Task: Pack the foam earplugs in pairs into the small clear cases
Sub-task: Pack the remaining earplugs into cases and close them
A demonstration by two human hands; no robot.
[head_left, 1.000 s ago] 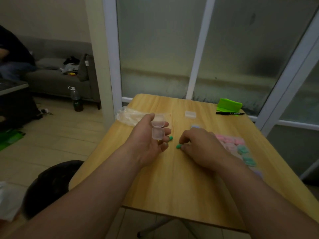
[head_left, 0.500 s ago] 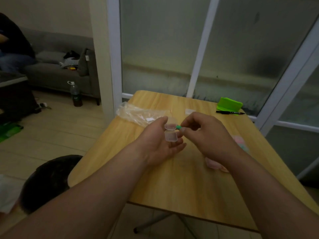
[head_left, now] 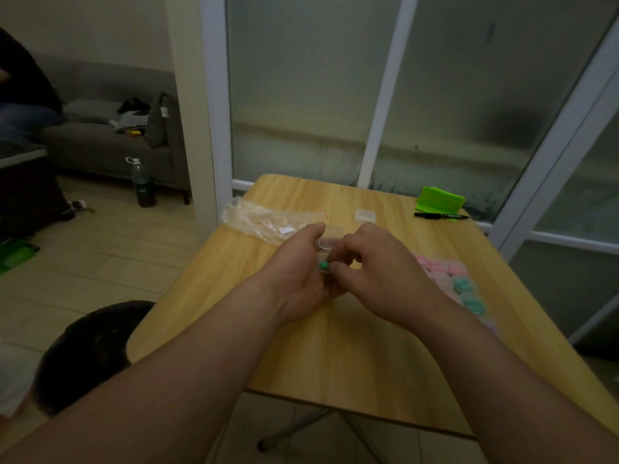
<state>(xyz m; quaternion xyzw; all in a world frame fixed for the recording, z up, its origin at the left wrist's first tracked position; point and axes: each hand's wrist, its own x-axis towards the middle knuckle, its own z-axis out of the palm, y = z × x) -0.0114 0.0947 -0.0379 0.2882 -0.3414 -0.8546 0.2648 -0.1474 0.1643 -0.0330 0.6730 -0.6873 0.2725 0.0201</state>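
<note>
My left hand (head_left: 298,272) grips a small clear case (head_left: 330,237) with its lid swung open, held above the wooden table (head_left: 335,356). My right hand (head_left: 378,272) pinches a green foam earplug (head_left: 324,265) against the case's lower half, which my fingers mostly hide. To the right of my right wrist lie several filled cases with pink earplugs (head_left: 442,267) and teal earplugs (head_left: 469,294). One shut clear case (head_left: 365,216) sits farther back on the table.
A crumpled clear plastic bag (head_left: 264,219) lies at the table's far left. A green holder (head_left: 438,199) and a black pen (head_left: 440,215) sit at the far right corner. A dark stool (head_left: 87,346) stands at the near left, glass doors behind.
My right hand lifted a green earplug off the table and brought it to the open case. Both hands have since drawn closer together, the earplug now lower, at the case's bottom half.
</note>
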